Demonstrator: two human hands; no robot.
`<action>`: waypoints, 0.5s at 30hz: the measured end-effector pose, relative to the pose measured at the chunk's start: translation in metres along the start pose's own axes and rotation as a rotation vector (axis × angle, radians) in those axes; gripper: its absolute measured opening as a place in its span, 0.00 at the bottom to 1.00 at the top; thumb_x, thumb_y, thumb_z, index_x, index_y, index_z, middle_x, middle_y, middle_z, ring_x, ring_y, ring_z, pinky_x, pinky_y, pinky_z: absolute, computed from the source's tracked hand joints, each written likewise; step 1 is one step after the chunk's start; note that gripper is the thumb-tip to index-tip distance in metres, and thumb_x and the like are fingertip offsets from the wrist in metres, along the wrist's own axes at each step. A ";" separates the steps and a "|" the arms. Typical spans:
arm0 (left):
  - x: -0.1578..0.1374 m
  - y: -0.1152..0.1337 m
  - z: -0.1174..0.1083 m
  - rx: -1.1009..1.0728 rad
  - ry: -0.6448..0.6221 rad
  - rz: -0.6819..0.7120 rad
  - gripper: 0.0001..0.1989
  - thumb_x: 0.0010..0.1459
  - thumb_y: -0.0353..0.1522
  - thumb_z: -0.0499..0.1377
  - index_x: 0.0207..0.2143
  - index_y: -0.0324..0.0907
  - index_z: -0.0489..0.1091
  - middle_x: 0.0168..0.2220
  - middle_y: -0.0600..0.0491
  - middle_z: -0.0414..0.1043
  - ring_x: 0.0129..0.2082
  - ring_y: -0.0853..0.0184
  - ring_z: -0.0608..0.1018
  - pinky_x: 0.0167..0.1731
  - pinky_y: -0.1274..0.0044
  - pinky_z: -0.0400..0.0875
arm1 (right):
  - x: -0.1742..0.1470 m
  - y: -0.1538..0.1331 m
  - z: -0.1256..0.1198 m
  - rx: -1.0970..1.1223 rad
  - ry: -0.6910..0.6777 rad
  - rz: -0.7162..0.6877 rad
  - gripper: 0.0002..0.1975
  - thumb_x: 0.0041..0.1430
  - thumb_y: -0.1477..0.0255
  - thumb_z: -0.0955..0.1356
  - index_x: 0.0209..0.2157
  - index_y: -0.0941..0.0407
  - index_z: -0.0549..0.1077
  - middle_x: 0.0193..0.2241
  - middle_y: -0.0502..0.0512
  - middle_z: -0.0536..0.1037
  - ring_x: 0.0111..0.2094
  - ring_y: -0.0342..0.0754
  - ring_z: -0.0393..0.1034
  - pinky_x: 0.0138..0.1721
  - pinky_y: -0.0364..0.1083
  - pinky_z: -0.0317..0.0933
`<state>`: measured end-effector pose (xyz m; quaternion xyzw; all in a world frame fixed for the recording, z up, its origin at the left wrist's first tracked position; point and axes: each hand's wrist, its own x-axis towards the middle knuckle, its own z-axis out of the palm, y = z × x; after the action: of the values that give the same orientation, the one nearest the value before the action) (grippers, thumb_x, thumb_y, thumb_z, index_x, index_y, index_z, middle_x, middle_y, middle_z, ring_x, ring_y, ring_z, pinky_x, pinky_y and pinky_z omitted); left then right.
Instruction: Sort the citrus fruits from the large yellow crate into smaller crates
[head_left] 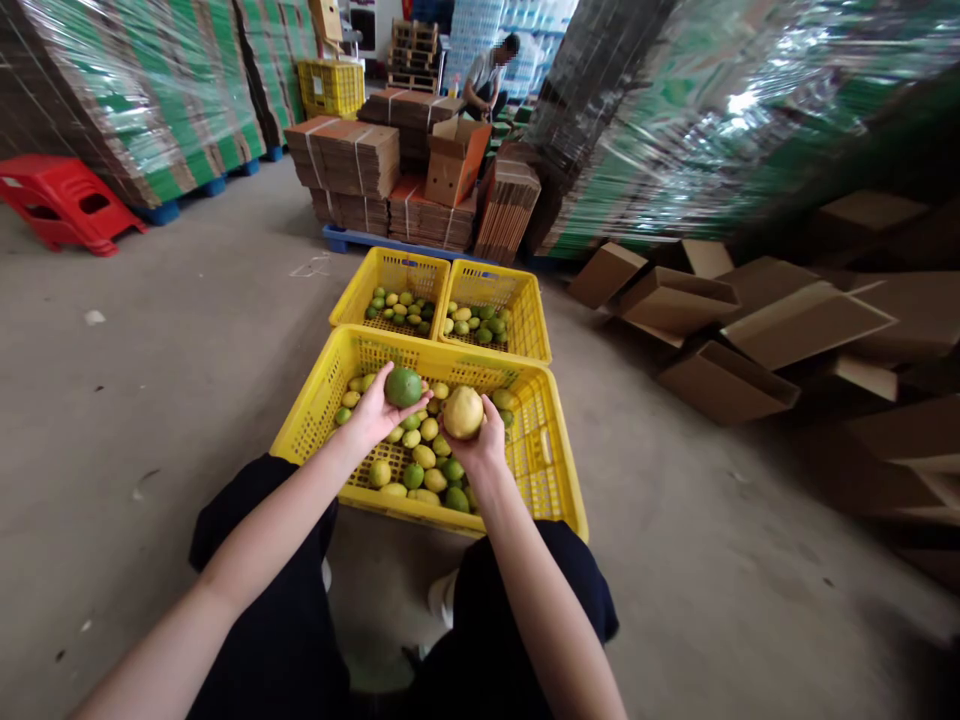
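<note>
My left hand (375, 408) holds a green lemon (403, 387), its fingers curled under and around the fruit. In my right hand (484, 443) rests a larger-looking yellow lemon (463, 413), gripped between thumb and fingers. Both hands are above a big yellow plastic crate (559, 470) with slotted walls. Inside that crate lie several loose yellow and green lemons (424, 457), partly hidden by my hands. Just beyond it stand two smaller yellow crates, the left crate (352, 290) and the right crate (536, 315), each with several yellow and green lemons on its floor.
Flattened cartons (345, 160) are stacked on a blue pallet (341, 240) beyond the crates. Open cardboard boxes (727, 375) lie heaped at right. A red stool (75, 200) stands at left. Wrapped pallets (172, 90) line both sides. Another person (486, 80) crouches at the back.
</note>
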<state>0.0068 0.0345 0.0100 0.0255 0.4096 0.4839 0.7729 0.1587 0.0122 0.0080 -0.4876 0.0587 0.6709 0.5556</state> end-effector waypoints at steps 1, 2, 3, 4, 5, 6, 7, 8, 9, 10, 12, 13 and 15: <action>-0.003 0.001 0.002 -0.002 -0.001 0.012 0.20 0.68 0.42 0.53 0.52 0.35 0.69 0.31 0.45 0.77 0.30 0.61 0.82 0.29 0.73 0.82 | 0.001 0.000 -0.001 -0.005 0.008 -0.007 0.12 0.66 0.63 0.62 0.33 0.53 0.71 0.21 0.49 0.77 0.21 0.46 0.72 0.22 0.44 0.68; -0.005 0.001 0.003 0.002 0.004 0.032 0.18 0.67 0.41 0.55 0.50 0.36 0.69 0.30 0.47 0.77 0.29 0.62 0.82 0.29 0.74 0.82 | 0.002 0.001 -0.001 -0.015 0.015 -0.006 0.11 0.66 0.63 0.62 0.33 0.52 0.70 0.21 0.48 0.76 0.21 0.47 0.72 0.23 0.44 0.68; -0.006 0.001 0.004 0.012 0.009 0.054 0.16 0.66 0.40 0.57 0.48 0.37 0.69 0.29 0.48 0.76 0.28 0.63 0.82 0.29 0.75 0.82 | 0.004 0.001 -0.002 -0.028 0.019 0.003 0.10 0.65 0.63 0.63 0.33 0.52 0.70 0.21 0.48 0.76 0.21 0.47 0.71 0.23 0.45 0.68; -0.007 0.001 0.004 0.028 0.010 0.067 0.14 0.65 0.38 0.59 0.47 0.37 0.70 0.28 0.49 0.75 0.27 0.64 0.81 0.28 0.76 0.82 | 0.005 0.002 -0.002 -0.039 0.018 0.016 0.10 0.65 0.63 0.63 0.33 0.52 0.71 0.20 0.48 0.75 0.21 0.47 0.71 0.23 0.45 0.68; -0.007 0.001 0.004 0.046 0.004 0.066 0.13 0.64 0.37 0.59 0.45 0.37 0.70 0.28 0.49 0.75 0.26 0.64 0.81 0.27 0.77 0.81 | 0.006 0.002 -0.003 -0.048 0.009 0.031 0.10 0.65 0.63 0.63 0.33 0.52 0.71 0.20 0.49 0.75 0.20 0.47 0.71 0.23 0.45 0.68; -0.007 0.000 0.003 0.058 -0.004 0.054 0.12 0.65 0.37 0.58 0.44 0.36 0.70 0.27 0.48 0.75 0.26 0.65 0.80 0.26 0.77 0.81 | 0.007 0.003 -0.003 -0.058 -0.005 0.049 0.11 0.65 0.62 0.63 0.33 0.53 0.71 0.19 0.49 0.75 0.20 0.48 0.71 0.22 0.46 0.68; -0.007 0.000 0.002 0.059 -0.010 0.035 0.13 0.65 0.37 0.57 0.43 0.36 0.70 0.27 0.47 0.75 0.25 0.65 0.80 0.26 0.77 0.80 | 0.007 0.003 -0.003 -0.067 -0.018 0.066 0.11 0.65 0.62 0.63 0.33 0.53 0.71 0.19 0.50 0.75 0.20 0.48 0.71 0.22 0.46 0.68; -0.006 -0.001 0.002 0.051 -0.009 0.013 0.14 0.66 0.38 0.55 0.43 0.35 0.70 0.26 0.47 0.75 0.25 0.65 0.79 0.26 0.77 0.80 | 0.007 0.003 -0.003 -0.076 -0.028 0.082 0.11 0.65 0.63 0.63 0.33 0.53 0.71 0.19 0.50 0.75 0.20 0.48 0.71 0.22 0.46 0.68; -0.006 -0.001 0.001 0.036 -0.004 -0.002 0.16 0.66 0.39 0.54 0.42 0.34 0.70 0.26 0.46 0.75 0.24 0.65 0.79 0.25 0.77 0.80 | 0.007 0.004 -0.002 -0.083 -0.035 0.095 0.11 0.65 0.63 0.63 0.33 0.54 0.72 0.20 0.51 0.76 0.20 0.49 0.71 0.21 0.46 0.68; -0.006 -0.001 0.000 0.022 0.006 -0.007 0.17 0.67 0.39 0.52 0.42 0.33 0.70 0.25 0.46 0.74 0.23 0.65 0.78 0.24 0.77 0.79 | 0.006 0.004 -0.002 -0.085 -0.036 0.104 0.11 0.65 0.63 0.63 0.33 0.54 0.72 0.20 0.51 0.76 0.21 0.49 0.72 0.22 0.46 0.69; -0.005 -0.001 0.000 0.011 0.030 0.003 0.17 0.68 0.37 0.50 0.42 0.32 0.70 0.24 0.46 0.74 0.21 0.66 0.78 0.21 0.79 0.77 | 0.004 0.004 0.000 -0.078 -0.034 0.119 0.11 0.65 0.64 0.63 0.33 0.54 0.72 0.20 0.51 0.77 0.21 0.49 0.73 0.23 0.47 0.70; -0.005 0.000 0.001 0.015 0.035 0.011 0.17 0.69 0.36 0.49 0.42 0.32 0.70 0.24 0.47 0.74 0.21 0.66 0.78 0.21 0.79 0.77 | 0.003 0.004 0.001 -0.073 -0.035 0.123 0.11 0.65 0.64 0.62 0.32 0.54 0.71 0.20 0.51 0.77 0.22 0.49 0.73 0.23 0.47 0.70; -0.006 -0.001 0.003 0.017 0.051 0.028 0.15 0.69 0.35 0.49 0.43 0.32 0.70 0.25 0.47 0.74 0.23 0.65 0.79 0.23 0.78 0.78 | -0.001 0.003 0.002 -0.059 -0.037 0.113 0.13 0.66 0.64 0.62 0.31 0.54 0.71 0.20 0.52 0.77 0.22 0.49 0.73 0.24 0.46 0.70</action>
<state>0.0082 0.0310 0.0154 0.0252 0.4329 0.4918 0.7551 0.1554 0.0120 0.0081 -0.4871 0.0563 0.7116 0.5032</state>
